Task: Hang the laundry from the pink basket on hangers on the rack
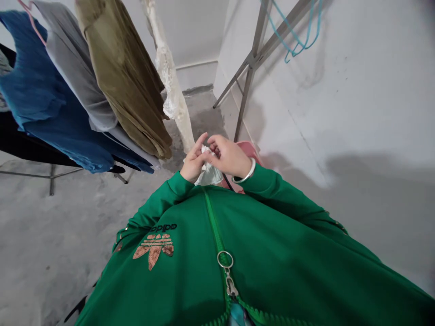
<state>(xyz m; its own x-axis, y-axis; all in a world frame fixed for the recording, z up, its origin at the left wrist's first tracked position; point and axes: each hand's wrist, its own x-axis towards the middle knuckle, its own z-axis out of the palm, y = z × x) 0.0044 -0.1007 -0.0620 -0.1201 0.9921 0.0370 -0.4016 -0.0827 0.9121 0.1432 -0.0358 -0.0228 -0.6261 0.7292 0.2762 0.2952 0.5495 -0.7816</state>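
Note:
My left hand [193, 164] and my right hand [233, 156] meet in front of my chest, thumbs close together. Both pinch a piece of white cloth [208, 174] with a ruffled end, which hangs down between them. Just beyond my left hand a long white lace garment [174, 97] hangs from above. Whether the cloth in my fingers belongs to that garment I cannot tell, since my hands cover the join. A silvery bangle [250, 171] circles my right wrist.
An olive shirt [125, 77], a grey top [74, 59] and a blue garment [44, 99] hang at left. Blue hangers [299, 45] dangle from a metal rack [251, 61] by the right wall. Something pink [248, 148], perhaps a basin, stands below my right hand.

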